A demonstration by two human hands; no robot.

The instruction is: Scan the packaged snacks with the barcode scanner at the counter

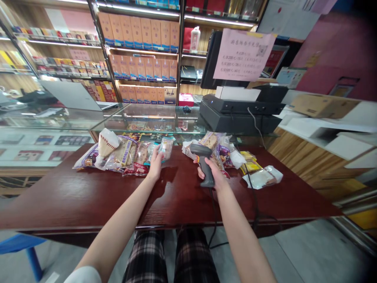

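My right hand (216, 173) is wrapped round the grip of a dark grey barcode scanner (207, 169), whose head points left over the table. In my left hand (156, 163) is a small clear-wrapped snack packet (166, 147), held up above the table by its left side. Left of that hand lies a pile of packaged snacks (122, 153) in clear, white and purple wrappers. Behind the scanner sits a second heap of snack packets (222, 151), partly hidden by it. Yellow packets (249, 160) and a white-and-clear packet (263, 177) lie at the right.
The dark red table (97, 200) meets a glass display counter (150, 116). A black cash drawer (229, 116) stands beyond, below a monitor with a pink notice (243, 55). The scanner's cord (212, 208) drops over the front edge. A blue stool (22, 243) is at left.
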